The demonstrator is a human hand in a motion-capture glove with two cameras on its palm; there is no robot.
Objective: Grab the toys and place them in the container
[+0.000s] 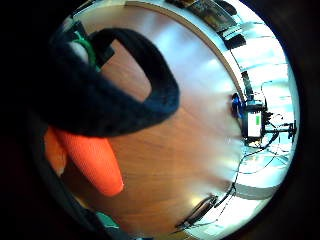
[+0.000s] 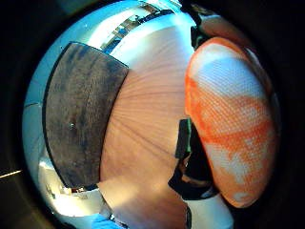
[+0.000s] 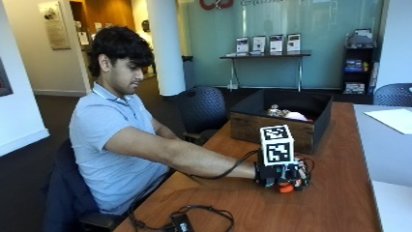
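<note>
The right hand [image 3: 281, 175] curls round an orange toy [image 3: 286, 188] low over the table [image 3: 334, 203]; its tapered end could slip out before reaching the box [image 3: 270, 129].

on the table [image 3: 334, 203], the container [image 3: 283, 118] stands behind the right hand [image 3: 281, 175], toys [image 3: 286, 114] inside it

No text, label or number is legible anywhere.
</note>
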